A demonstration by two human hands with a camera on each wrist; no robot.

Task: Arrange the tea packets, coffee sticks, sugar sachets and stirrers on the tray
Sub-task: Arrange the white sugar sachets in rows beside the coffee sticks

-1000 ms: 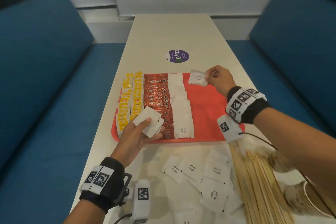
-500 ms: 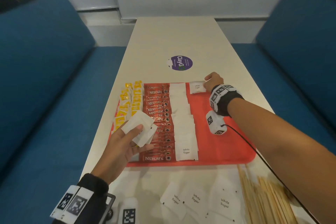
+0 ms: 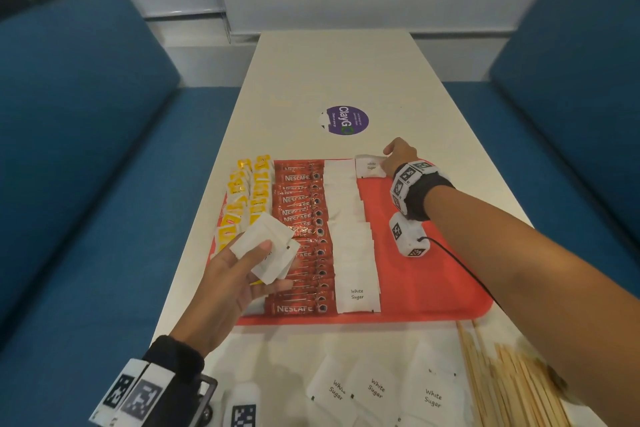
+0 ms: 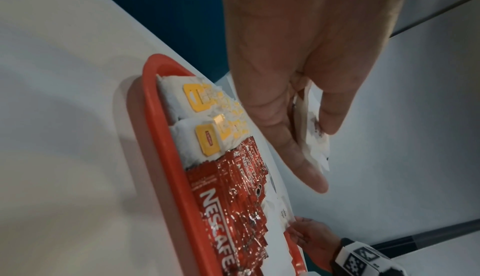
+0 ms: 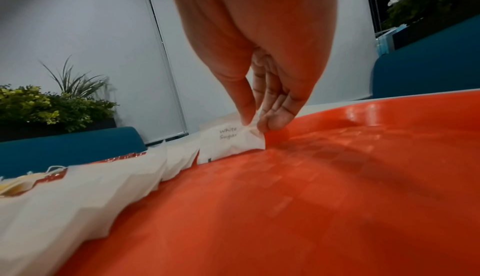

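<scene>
White sugar sachet (image 3: 370, 166), pinched at its corner by the right hand (image 3: 400, 154), sits at the upper middle of the frame on the red tray (image 3: 433, 281), heading a new column. Lay it flush beside the finished sachet row (image 3: 351, 236), edges parallel. The left hand (image 3: 235, 274) grips spare sachets (image 3: 266, 246), ready.

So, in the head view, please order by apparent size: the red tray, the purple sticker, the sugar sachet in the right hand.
1. Red tray, clearly largest.
2. Purple sticker.
3. Sugar sachet, partly hidden by the right hand; similar to the sticker, so unsure.
</scene>
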